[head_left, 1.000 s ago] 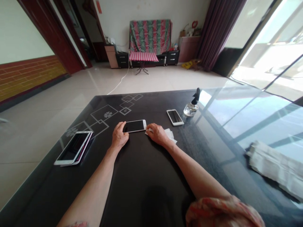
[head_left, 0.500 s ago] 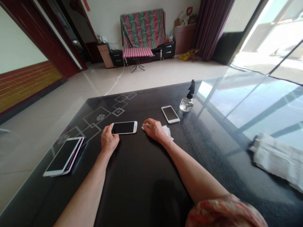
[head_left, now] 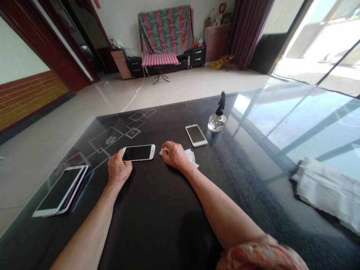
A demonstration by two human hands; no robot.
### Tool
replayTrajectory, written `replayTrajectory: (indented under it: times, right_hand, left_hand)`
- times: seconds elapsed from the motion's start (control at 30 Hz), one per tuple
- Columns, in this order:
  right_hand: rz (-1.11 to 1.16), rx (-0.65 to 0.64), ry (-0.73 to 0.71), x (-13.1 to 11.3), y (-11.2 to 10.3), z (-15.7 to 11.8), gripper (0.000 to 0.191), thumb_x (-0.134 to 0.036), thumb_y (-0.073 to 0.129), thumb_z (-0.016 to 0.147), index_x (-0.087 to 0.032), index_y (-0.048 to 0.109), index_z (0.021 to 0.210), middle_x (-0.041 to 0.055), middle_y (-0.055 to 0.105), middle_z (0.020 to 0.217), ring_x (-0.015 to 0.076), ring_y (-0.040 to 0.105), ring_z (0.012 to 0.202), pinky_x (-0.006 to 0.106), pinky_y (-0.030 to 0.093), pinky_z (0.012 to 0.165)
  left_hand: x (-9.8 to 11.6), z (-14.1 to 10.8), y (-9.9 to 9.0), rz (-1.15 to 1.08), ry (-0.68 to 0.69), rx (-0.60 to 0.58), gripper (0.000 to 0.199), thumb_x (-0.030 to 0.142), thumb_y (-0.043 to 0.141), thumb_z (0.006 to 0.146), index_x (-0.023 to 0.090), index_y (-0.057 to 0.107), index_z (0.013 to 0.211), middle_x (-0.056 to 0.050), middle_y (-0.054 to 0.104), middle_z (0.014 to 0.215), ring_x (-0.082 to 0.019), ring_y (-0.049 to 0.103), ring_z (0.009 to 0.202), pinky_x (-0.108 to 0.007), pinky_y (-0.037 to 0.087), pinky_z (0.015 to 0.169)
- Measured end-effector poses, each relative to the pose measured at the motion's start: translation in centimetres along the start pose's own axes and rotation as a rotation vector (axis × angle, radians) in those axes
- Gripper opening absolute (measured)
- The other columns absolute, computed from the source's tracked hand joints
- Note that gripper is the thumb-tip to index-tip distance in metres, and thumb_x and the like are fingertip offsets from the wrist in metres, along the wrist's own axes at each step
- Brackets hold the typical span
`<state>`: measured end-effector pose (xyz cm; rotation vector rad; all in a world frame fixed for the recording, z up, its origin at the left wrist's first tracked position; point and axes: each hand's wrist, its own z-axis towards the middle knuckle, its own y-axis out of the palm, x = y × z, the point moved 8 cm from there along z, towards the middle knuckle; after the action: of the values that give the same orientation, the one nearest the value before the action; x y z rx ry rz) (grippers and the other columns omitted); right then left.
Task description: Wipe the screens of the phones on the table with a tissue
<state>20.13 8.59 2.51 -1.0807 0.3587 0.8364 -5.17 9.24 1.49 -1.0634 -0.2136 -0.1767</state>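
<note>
My left hand (head_left: 119,167) grips the left end of a white smartphone (head_left: 138,152), its thumb along the near edge and its fingers on the far side. The phone's dark screen faces up. Just right of it, my right hand (head_left: 176,154) is closed around a small white cloth (head_left: 191,156) with a zigzag edge. Part of this cloth sticks out at the fingertips, and the rest spreads under the wrist. Beyond the right hand lies a second white phone (head_left: 196,135), screen up. A clear spray bottle (head_left: 217,122) with a black trigger head stands upright behind that phone.
A stack of tablets or large phones (head_left: 62,191) lies on the left of the glossy black table (head_left: 157,210). Toward the right edge rests a folded whitish cloth (head_left: 327,191). Across the floor stands a small table with a pink striped top (head_left: 160,59).
The view has shifted slightly, so the table items appear a little farther left. My hands keep their holds on the smartphone and the cloth, with the gap between them about the same.
</note>
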Motion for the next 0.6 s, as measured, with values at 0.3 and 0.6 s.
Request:
replayTrajectory:
  times: [0.3, 0.6]
  right_hand:
    - [0.011, -0.007, -0.02, -0.4, -0.3, 0.1, 0.02, -0.011, 0.049, 0.077, -0.019, 0.062, 0.091, 0.0043, 0.065, 0.089, 0.0158, 0.06, 0.08, 0.023, 0.043, 0.077]
    - [0.01, -0.16, -0.236, -2.9, 0.7, -0.3, 0.013, -0.016, 0.053, 0.085, -0.021, 0.064, 0.091, 0.0046, 0.064, 0.101, 0.0155, 0.058, 0.092, 0.026, 0.043, 0.086]
  left_hand:
    - [1.4, -0.5, -0.6, -0.072, 0.013, 0.004, 0.05, 0.024, 0.053, 0.072, 0.014, 0.059, 0.12, -0.01, 0.067, 0.108, -0.03, 0.06, 0.103, -0.042, 0.045, 0.095]
    - [2.6, -0.6, -0.6, -0.214, 0.098, -0.02, 0.04, 0.025, 0.059, 0.073, 0.018, 0.063, 0.113, -0.005, 0.07, 0.098, -0.024, 0.062, 0.094, -0.035, 0.046, 0.091]
